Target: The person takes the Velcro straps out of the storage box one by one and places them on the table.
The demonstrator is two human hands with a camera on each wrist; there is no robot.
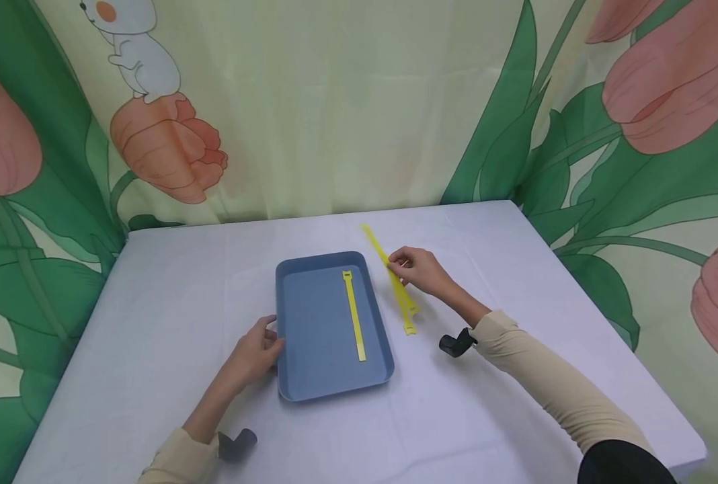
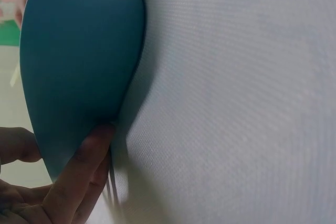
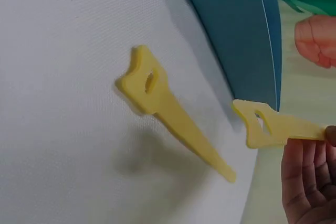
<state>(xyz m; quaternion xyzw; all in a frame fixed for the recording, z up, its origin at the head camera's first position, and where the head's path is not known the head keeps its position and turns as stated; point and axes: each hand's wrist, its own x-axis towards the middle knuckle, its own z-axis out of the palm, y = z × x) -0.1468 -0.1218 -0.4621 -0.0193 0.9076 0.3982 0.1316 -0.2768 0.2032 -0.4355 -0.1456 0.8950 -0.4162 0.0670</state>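
A blue rectangular tray [image 1: 313, 323] lies on the table, and a yellow cable strap [image 1: 354, 316] with a slotted head rests lengthwise in its right half. My left hand [image 1: 256, 353] holds the tray's left rim, thumb on the rim and fingers along the outer wall [image 2: 84, 66]. To the right of the tray, my right hand [image 1: 419, 269] pinches another yellow strap [image 3: 270, 124] between thumb and fingers, its slotted head raised off the cloth. Below it, a further yellow strap [image 3: 181, 127] lies flat on the table. In the head view these two straps overlap.
A white cloth [image 1: 183, 302] covers the table, whose back edge meets a curtain [image 1: 347, 114] printed with tulips and a white rabbit. Black camera mounts [image 1: 456, 344] stick out from both wrists. The tray's raised wall stands close to the straps on the right.
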